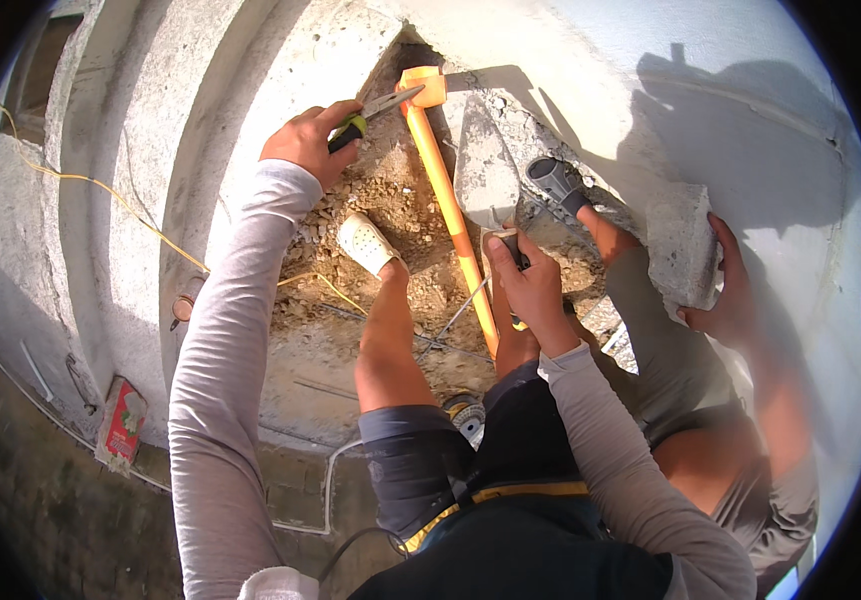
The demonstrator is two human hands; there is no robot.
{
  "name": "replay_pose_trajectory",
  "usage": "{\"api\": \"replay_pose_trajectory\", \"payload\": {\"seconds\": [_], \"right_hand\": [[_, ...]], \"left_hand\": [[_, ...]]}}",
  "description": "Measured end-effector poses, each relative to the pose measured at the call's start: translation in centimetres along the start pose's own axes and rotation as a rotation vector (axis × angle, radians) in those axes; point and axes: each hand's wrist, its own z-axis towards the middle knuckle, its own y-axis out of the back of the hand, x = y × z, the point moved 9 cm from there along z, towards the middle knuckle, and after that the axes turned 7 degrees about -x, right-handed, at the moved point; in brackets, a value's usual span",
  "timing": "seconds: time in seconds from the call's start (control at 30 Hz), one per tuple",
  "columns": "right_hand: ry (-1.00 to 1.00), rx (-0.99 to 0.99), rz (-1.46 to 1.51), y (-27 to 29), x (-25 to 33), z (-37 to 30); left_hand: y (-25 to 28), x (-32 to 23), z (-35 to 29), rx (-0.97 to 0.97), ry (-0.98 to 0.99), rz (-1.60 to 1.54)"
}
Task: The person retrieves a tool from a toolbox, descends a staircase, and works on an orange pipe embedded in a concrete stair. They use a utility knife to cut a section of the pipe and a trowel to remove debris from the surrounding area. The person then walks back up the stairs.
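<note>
My left hand (312, 142) is closed around the black and lime-green handle of a hand tool (390, 101). Its narrow, pointed grey blade reaches to the fitting at the top of an orange pipe (442, 190); I cannot tell whether they touch. Right of the pipe, my right hand (530, 285) grips the dark handle of a pointed trowel (487, 165). The trowel's broad grey blade points away from me and looks smeared with mortar. The orange pipe slants across loose rubble (390, 205), its near end beside my right leg.
At right, another person's hand (725, 290) holds a grey block (678, 245) by the wall; that person's grey shoe (550, 178) stands near the trowel. A yellow cord (115, 193) crosses the concrete steps (195, 120). A red packet (122, 420) lies lower left. A disc-shaped thing (467, 418) shows between my legs.
</note>
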Motion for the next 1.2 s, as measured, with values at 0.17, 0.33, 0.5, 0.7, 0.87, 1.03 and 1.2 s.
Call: {"api": "replay_pose_trajectory", "payload": {"seconds": [0.17,0.33,0.5,0.7,0.87,1.03,1.2], "right_hand": [[-0.029,0.043,-0.082,-0.7,-3.9,-3.1],[0.201,-0.011,-0.007,-1.4,-4.1,-5.1],[0.049,0.070,-0.043,-2.6,-5.3,-5.4],[-0.011,0.114,-0.047,-3.0,-4.7,-5.3],[-0.008,0.101,-0.062,-3.0,-5.4,-5.1],[-0.050,0.148,-0.055,-3.4,-6.2,-5.2],[-0.075,0.135,-0.041,-3.7,-6.6,-5.4]], "left_hand": [[-0.1,-0.1,-0.8,-0.027,0.022,0.014],[-0.2,-0.4,-1.2,-0.022,0.074,0.001],[-1.0,-0.5,-1.8,-0.053,0.117,-0.101],[-2.7,0.2,-2.7,-0.113,0.175,-0.253],[-4.1,0.8,-3.2,-0.195,0.199,-0.352],[-6.2,1.6,-4.0,-0.229,0.272,-0.497],[-8.6,2.7,-4.7,-0.134,0.443,-0.519]]}}
